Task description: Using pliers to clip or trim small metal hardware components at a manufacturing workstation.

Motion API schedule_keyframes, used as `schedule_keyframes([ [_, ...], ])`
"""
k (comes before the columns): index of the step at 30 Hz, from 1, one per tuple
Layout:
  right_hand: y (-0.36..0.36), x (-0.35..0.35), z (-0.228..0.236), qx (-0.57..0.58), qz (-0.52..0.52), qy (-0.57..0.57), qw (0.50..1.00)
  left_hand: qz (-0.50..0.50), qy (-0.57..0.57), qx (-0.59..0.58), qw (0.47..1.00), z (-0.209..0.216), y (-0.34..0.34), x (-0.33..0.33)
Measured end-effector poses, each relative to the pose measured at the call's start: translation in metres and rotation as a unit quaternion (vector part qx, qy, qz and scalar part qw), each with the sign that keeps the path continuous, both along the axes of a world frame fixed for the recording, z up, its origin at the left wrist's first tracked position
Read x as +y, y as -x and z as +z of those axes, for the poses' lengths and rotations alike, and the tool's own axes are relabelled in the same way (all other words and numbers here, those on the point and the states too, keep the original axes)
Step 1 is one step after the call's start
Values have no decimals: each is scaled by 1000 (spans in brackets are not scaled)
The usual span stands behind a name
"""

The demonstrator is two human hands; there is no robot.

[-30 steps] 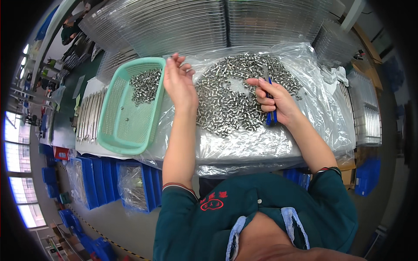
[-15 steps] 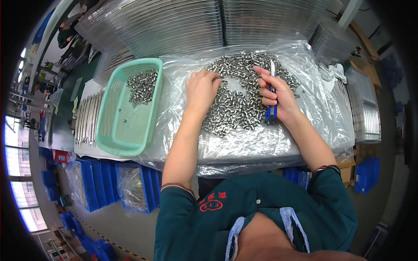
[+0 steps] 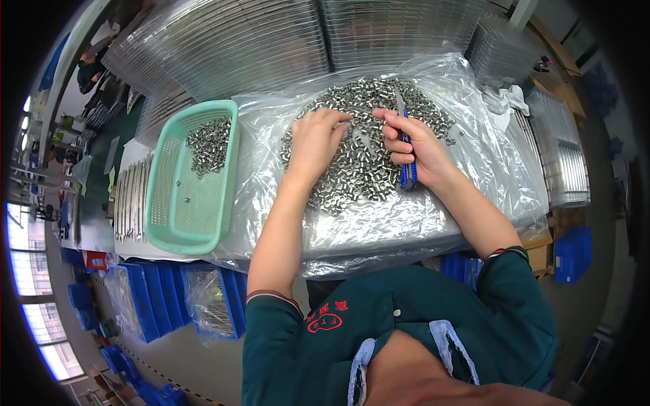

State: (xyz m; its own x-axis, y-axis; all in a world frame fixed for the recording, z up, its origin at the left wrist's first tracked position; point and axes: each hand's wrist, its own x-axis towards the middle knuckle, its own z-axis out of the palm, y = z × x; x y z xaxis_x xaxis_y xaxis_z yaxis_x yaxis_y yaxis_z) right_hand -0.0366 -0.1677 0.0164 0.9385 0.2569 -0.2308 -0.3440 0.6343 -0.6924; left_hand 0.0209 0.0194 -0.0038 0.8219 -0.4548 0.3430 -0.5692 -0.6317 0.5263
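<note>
A wide heap of small shiny metal sleeves lies on clear plastic sheeting in front of me. My left hand rests over the heap's left side, its fingers reaching right and the thumb a little apart from them. I see nothing held in it. Over the right side, my right hand is closed round a blue utility knife. The knife stands nearly upright with its blade out, pointing away from me. The right index finger stretches left toward the left fingertips, above the sleeves.
To the left, a green plastic basket holds a smaller pile of sleeves. Metal rods lie beside it. Stacked clear trays line the back. A white cloth lies at right; blue bins stand below the table's front edge.
The whole view has shifted slightly. Both hands have come closer together over the heap, and sleeves now cover more of the bare patch between them. The knife stays in my right hand.
</note>
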Motion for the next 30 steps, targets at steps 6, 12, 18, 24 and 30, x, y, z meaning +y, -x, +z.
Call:
schedule_keyframes([
  [6, 0, 2, 0, 3, -5, 12, 1000, 27, -123, -32, 991, 0, 5, -5],
  [12, 0, 5, 1, 19, -6, 29, 999, 0, -105, -46, 993, -3, 5, -9],
  [18, 1, 4, 1, 32, -8, 53, 998, -3, 34, -98, 995, 6, 6, -11],
  [24, 4, 8, 0, 26, 40, 53, 997, -61, 294, 112, 947, 8, 21, -20],
  [30, 3, 6, -1, 14, 40, 59, 997, -101, 303, 127, 939, 11, 21, -21],
])
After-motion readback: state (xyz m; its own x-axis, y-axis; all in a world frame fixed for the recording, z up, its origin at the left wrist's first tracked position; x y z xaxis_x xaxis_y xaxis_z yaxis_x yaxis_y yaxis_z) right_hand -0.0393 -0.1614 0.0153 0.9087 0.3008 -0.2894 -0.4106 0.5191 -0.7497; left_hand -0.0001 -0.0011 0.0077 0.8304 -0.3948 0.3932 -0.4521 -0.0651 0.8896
